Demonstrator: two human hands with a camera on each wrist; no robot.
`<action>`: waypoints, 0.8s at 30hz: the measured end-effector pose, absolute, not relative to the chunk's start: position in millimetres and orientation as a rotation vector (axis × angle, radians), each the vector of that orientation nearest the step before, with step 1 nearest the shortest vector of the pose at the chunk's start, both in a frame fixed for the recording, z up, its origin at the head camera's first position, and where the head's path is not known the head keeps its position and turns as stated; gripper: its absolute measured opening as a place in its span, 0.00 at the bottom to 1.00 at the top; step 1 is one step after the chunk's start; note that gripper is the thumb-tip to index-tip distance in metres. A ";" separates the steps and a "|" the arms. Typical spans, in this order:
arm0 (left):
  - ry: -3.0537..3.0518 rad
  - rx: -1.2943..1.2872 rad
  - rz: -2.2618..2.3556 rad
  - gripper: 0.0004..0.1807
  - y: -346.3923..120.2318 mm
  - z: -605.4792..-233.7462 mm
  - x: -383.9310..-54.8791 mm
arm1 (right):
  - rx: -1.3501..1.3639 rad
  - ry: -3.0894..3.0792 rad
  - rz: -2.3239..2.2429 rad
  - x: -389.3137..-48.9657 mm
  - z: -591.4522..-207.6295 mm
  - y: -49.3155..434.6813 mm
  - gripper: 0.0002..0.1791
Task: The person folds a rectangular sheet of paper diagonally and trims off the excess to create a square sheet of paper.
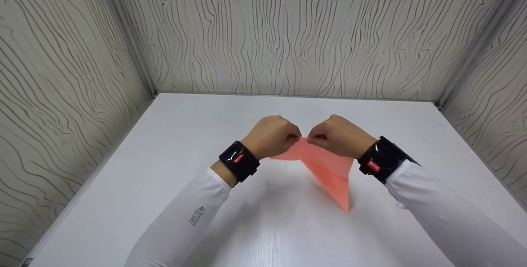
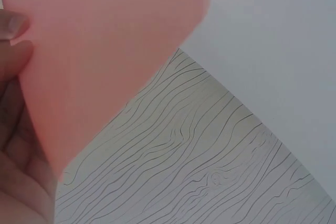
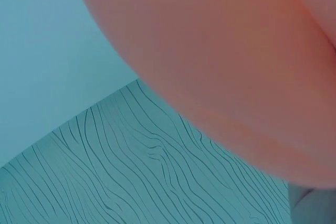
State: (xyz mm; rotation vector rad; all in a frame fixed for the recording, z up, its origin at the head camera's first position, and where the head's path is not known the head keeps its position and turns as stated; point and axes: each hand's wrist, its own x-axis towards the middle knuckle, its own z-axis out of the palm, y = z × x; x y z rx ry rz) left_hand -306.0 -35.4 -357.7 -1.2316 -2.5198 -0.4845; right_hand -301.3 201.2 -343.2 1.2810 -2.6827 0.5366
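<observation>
Paper (image 1: 328, 164) looks light, thin, easily creased; left hand (image 1: 272, 136) and right hand (image 1: 345, 136) both pinch top edge, seemingly good place for gentle hold.

pink sheet (image 2: 100, 56) cropped in left wrist view, left fingers (image 2: 14, 59) likewise

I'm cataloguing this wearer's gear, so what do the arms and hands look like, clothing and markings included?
The left hand and right hand are ungloved. A black left wristband and black right wristband each carry a small red label. The white left sleeve bears dark lettering; the white right sleeve shows none. No cables are visible.
</observation>
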 end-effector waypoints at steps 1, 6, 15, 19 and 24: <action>-2.512 -1.231 -0.492 0.11 -36.2 -356.9 -306.1 | 1.271 -2.681 0.530 -300.2 -341.7 201.7 0.05; -2.493 -1.229 -0.555 0.10 -40.9 -354.6 -306.2 | 1.252 -2.680 0.506 -297.6 -336.3 204.4 0.06; -2.460 -1.237 -0.605 0.08 -48.9 -359.7 -309.3 | 1.241 -2.675 0.471 -294.5 -339.1 213.9 0.06; -2.474 -1.229 -0.680 0.08 -54.9 -358.9 -311.9 | 1.219 -2.667 0.493 -293.3 -338.1 221.2 0.06; -2.557 -1.201 -0.812 0.08 -60.9 -356.8 -315.9 | 1.198 -2.683 0.534 -295.5 -336.5 225.9 0.07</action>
